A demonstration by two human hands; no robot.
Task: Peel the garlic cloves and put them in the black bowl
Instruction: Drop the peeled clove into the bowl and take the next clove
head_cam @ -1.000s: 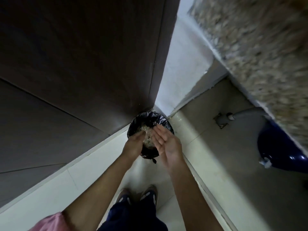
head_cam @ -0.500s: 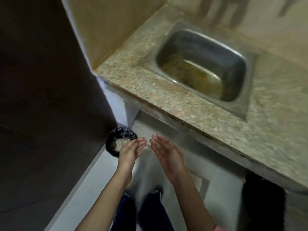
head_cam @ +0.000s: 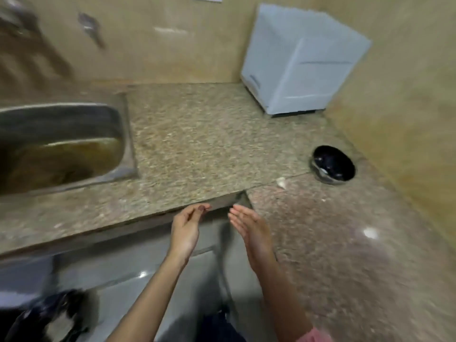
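Note:
The black bowl [head_cam: 333, 166] stands on the granite counter [head_cam: 197, 149] near the right wall; its contents are too blurred to tell. A small pale piece [head_cam: 281, 181], perhaps garlic or its skin, lies just left of the bowl. My left hand [head_cam: 186, 228] hovers at the counter's front edge with its fingers loosely curled and nothing in them. My right hand [head_cam: 251, 228] is beside it, flat with fingers straight, palm facing left, empty. Both hands are well short of the bowl.
A steel sink [head_cam: 59, 146] with brownish water is set into the counter at the left. A white boxy appliance [head_cam: 296, 62] stands in the back corner. Tiled walls close off the back and right. A dark bag [head_cam: 49, 314] lies on the floor at lower left.
The view has swung up and right from the floor bin to the counter. Both hands have left the bin lined with a black bag and now hover empty at the counter edge.

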